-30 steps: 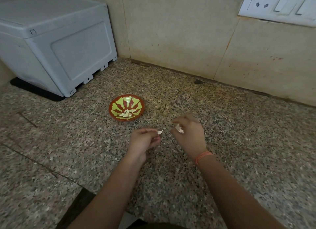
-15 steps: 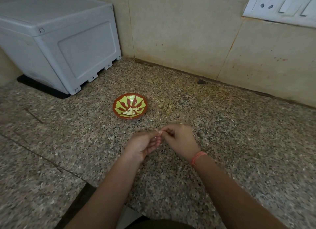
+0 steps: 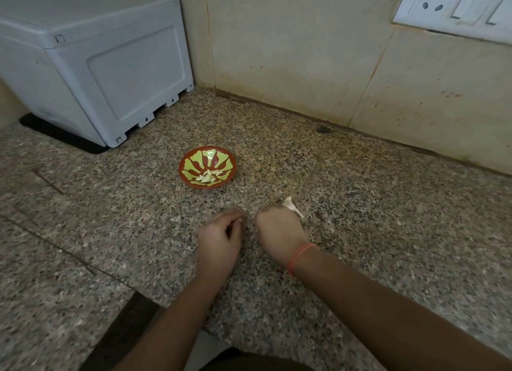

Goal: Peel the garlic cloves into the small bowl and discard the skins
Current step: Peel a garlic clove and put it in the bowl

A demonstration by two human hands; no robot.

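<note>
The small bowl (image 3: 189,160), red-brown with a green petal pattern, stands on the speckled granite countertop (image 3: 360,204); several peeled cloves (image 3: 206,176) lie inside it, gathered at the near side of its floor; both hands are nearer the person than the bowl and clear of it. The left hand (image 3: 220,237) is directly in front of the bowl, back upward, its fingers curled with the tips drawn against the thumb; motion blur hides whether anything is pinched between them. The right hand (image 3: 277,232) is in front of the bowl and to its right, just beside the left hand without touching it, fingers curled under; it pinches a white garlic clove (image 3: 289,204) that projects from the far side of the hand, with a thin pointed tail slanting down to the right. An orange thread band (image 3: 302,254) circles the right wrist. Behind the bowl and to its left stands a grey plastic appliance housing (image 3: 110,66) on a black mat (image 3: 63,138); behind the bowl rises the tiled wall (image 3: 291,52); far up and to the right of the bowl a white switch and socket plate (image 3: 457,8) is fixed to that wall.
</note>
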